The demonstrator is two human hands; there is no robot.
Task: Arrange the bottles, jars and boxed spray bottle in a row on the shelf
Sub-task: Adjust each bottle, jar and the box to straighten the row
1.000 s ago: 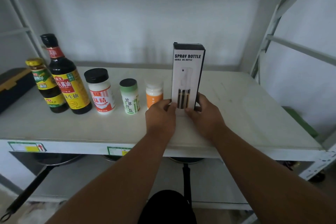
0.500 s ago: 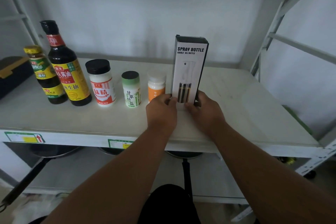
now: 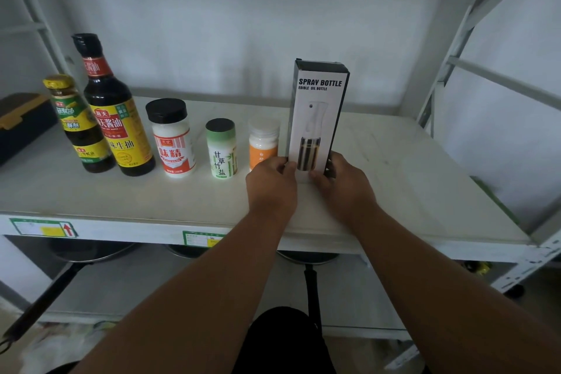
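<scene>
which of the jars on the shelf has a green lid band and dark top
The small green-labelled jar with bamboo print, fourth from the left. The red-labelled jar beside it has a black lid; the orange-labelled jar has a clear one.

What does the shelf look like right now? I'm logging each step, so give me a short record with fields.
surface: white shelf
row, left to right: small dark bottle; soy sauce bottle; black-lid jar; green-lid jar; orange-label jar; spray bottle box
box state: upright, at the right end of the row, close beside the orange-label jar
left hand: holds the box's lower left edge
right hand: holds the box's lower right edge
left edge: dark case
below shelf: pans, partly hidden
</scene>
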